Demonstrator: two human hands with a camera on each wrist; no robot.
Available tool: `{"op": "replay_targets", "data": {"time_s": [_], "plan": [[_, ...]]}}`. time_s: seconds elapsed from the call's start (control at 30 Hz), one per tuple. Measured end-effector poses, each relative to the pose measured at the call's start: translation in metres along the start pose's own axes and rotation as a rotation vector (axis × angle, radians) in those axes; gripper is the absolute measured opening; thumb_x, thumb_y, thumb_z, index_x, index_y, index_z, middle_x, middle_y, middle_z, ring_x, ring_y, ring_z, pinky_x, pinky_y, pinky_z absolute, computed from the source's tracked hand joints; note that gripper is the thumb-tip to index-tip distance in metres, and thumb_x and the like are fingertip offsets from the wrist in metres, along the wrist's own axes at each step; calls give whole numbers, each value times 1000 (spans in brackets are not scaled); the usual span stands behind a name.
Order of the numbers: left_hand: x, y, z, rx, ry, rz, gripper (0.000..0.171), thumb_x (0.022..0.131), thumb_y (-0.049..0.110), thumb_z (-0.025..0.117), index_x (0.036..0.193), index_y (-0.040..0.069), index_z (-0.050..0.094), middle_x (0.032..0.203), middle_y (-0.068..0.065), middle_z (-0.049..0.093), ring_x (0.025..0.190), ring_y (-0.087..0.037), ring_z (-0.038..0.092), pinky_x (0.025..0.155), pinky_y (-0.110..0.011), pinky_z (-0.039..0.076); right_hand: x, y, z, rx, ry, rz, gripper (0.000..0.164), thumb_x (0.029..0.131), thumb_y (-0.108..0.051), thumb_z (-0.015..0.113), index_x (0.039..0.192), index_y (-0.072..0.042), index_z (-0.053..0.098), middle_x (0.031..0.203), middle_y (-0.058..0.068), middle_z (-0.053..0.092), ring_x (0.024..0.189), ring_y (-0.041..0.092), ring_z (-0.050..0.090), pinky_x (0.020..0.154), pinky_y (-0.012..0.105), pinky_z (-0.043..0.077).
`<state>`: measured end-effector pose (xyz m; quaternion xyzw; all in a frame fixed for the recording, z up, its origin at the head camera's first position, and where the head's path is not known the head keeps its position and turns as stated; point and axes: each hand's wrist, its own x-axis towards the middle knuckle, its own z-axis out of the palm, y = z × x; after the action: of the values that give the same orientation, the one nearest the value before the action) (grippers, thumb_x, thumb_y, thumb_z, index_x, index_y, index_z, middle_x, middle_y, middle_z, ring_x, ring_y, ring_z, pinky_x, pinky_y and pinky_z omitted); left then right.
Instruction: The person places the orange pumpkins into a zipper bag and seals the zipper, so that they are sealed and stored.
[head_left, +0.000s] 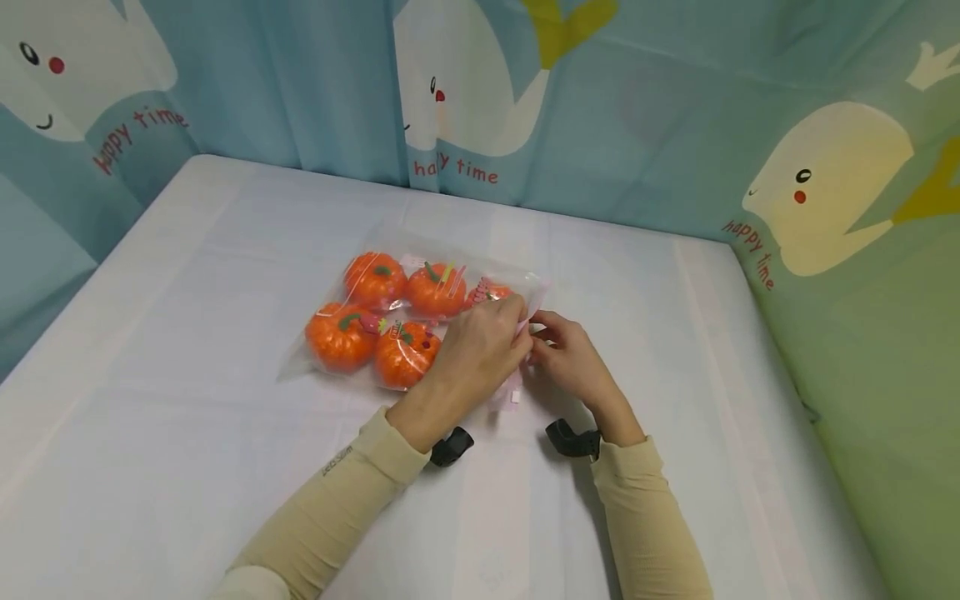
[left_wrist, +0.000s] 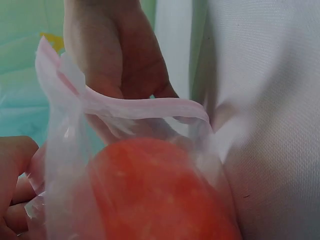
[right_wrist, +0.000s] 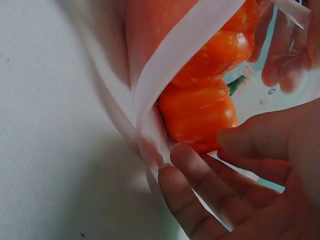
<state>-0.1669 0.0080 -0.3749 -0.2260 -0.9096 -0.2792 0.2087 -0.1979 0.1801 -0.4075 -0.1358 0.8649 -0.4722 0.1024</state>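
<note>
A clear zip bag [head_left: 397,237] with a pink strip along its mouth lies on the table, holding several orange toy pumpkins [head_left: 341,337] with green stems. My left hand [head_left: 480,346] reaches over the bag's right end. In the left wrist view its curled fingers [left_wrist: 17,187] hold the clear film at one side of the mouth. Opposite, my right hand [head_left: 573,358] is at the bag's right edge. The right wrist view shows its fingertips [right_wrist: 170,175] touching the bag by the pink strip [right_wrist: 172,47], thumb apart from fingers. The mouth gapes there, an orange pumpkin [right_wrist: 200,115] just inside.
A white cloth covers the table [head_left: 187,467]. Behind it and at the sides hangs a blue-green curtain [head_left: 637,142] with whale prints. Black bands [head_left: 573,439] sit at both wrists, below the beige sleeves.
</note>
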Motion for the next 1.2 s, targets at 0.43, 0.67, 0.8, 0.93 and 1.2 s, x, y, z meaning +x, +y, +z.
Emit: {"op": "replay_targets", "data": {"time_s": [0.43, 0.67, 0.8, 0.93, 1.2], "plan": [[3, -3, 1, -45, 1, -8, 10, 88, 7, 62, 80, 6, 57, 62, -3, 53, 56, -15, 53, 51, -24, 42, -1, -1, -8, -3, -73, 40, 36, 96, -5, 51, 131, -5, 58, 97, 17, 70, 82, 24, 65, 75, 30, 52], [0, -2, 2, -66, -26, -44, 13, 91, 12, 62, 79, 8, 60, 64, -2, 56, 56, -13, 49, 52, -23, 40, -11, 1, -22, -88, -146, 56, 19, 100, -18, 55, 108, -6, 68, 90, 12, 69, 81, 24, 63, 75, 32, 50], [2, 0, 3, -64, -82, -43, 28, 96, 14, 56, 69, 8, 59, 60, -4, 53, 55, -14, 46, 51, -24, 37, -20, 1, -32, -112, -245, 68, 23, 101, -22, 52, 94, -6, 67, 82, 11, 65, 79, 24, 59, 74, 32, 48], [0, -1, 3, 15, -185, 0, 23, 95, 9, 55, 74, 6, 65, 70, -7, 63, 67, -19, 58, 60, -28, 50, -25, 2, -35, -121, -371, 96, 28, 102, -23, 48, 90, -7, 67, 82, 7, 66, 79, 21, 60, 73, 31, 50], [-4, -7, 4, 137, -253, 139, 19, 91, 8, 62, 108, 5, 71, 118, -9, 69, 118, -30, 60, 109, -44, 42, -27, 0, -30, -22, -582, 170, 27, 98, -18, 47, 95, -4, 69, 87, 10, 71, 76, 22, 66, 69, 33, 55]]}}
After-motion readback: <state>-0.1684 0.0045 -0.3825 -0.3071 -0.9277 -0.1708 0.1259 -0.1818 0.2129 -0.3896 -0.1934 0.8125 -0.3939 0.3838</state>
